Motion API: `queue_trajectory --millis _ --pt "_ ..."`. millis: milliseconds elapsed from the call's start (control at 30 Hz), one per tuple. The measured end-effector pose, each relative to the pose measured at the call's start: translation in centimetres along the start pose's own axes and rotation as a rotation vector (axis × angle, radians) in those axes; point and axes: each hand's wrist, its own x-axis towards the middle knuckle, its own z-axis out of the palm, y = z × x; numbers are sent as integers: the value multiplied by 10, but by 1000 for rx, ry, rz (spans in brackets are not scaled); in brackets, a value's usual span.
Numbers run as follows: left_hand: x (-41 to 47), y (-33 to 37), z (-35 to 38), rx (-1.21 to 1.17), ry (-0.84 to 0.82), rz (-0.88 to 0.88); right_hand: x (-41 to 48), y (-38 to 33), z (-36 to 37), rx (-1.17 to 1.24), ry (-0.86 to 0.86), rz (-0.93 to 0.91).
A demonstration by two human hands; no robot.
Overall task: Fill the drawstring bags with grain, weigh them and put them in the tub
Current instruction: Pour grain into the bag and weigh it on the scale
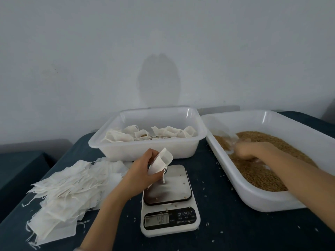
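My left hand (143,169) holds an empty white drawstring bag (161,161) above the steel plate of the kitchen scale (168,201); its string dangles toward the plate. My right hand (248,150) is blurred and lies in the brown grain (261,171) inside the large white tray (272,201) at the right; its fingers look curled into the grain. Behind the scale stands the white tub (145,153) with several filled bags (150,135) in it.
A loose pile of empty drawstring bags (67,194) covers the left of the dark blue table (226,223). Stray grains lie scattered on the cloth around the scale and on its plate. A grey wall stands right behind the tub.
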Motion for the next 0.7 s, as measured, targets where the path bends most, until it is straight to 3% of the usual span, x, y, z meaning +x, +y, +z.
queue_trajectory --millis 133,700 --pt "1 -2 1 15 1 5 -3 -15 1 304 -155 -55" --pt "3 -7 3 1 30 21 4 8 -24 689 -33 28"
